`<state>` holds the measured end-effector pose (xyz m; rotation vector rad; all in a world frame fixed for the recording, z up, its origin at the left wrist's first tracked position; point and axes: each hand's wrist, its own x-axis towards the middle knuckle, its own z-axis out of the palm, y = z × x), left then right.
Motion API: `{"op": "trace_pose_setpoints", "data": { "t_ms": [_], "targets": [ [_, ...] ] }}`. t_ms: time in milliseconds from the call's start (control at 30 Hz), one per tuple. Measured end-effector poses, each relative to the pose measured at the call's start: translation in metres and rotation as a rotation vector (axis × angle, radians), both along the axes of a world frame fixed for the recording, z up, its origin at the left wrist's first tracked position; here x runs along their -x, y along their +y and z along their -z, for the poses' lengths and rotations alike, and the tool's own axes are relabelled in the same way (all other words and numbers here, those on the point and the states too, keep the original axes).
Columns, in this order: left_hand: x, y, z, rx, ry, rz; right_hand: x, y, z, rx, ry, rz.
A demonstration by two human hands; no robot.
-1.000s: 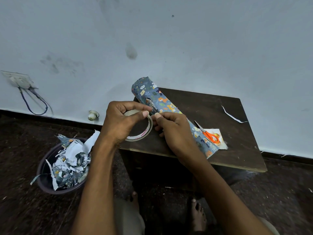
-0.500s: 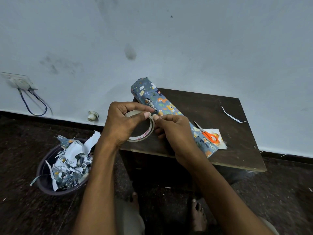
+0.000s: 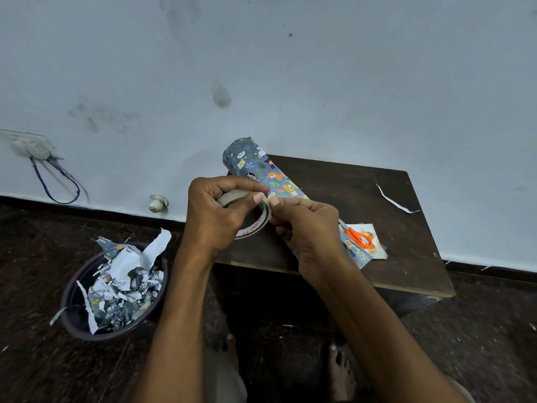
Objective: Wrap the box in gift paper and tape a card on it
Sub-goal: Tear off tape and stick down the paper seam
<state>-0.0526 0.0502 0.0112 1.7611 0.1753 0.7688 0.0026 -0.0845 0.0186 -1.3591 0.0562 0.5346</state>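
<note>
the left hand (image 3: 216, 216) grips a roll of clear tape (image 3: 250, 216), fingers curled over the top of the ring and thumb pressed on its outer face. the right hand (image 3: 308, 234) meets it at the roll's right edge, thumb and forefinger pinched together at the tape's rim; whether a loose end is caught between them cannot be told. both hands hover above the near left part of the dark wooden tabletop (image 3: 406, 257). behind them the wrapped box (image 3: 267, 173), long and narrow in blue animal-print gift paper, lies slantwise on the tabletop, its far end poking past the back left corner. orange-handled scissors (image 3: 359, 237) rest on a pale card (image 3: 374, 248) just beside the box's near end. a thin white paper strip (image 3: 392, 200) lies near the back right. on the floor to the left stands a dark bin (image 3: 75, 286) filled with paper scraps (image 3: 122, 286).
</note>
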Motion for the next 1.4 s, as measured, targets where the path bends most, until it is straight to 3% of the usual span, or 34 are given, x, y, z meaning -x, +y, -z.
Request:
{"op": "trace_pose_setpoints", "data": {
  "t_ms": [267, 1033, 1400],
  "targets": [
    [-0.005, -0.011, -0.001, -0.144, -0.084, 0.003, -0.009, -0.002, -0.004, 0.011, 0.095, 0.035],
    [-0.007, -0.022, -0.001, -0.151, -0.182, 0.037, -0.014, -0.011, -0.015, 0.105, -0.118, -0.006],
    [-0.008, -0.028, -0.002, -0.197, -0.214, 0.001, -0.015, -0.007, -0.02, 0.161, 0.016, -0.086]
  ]
}}
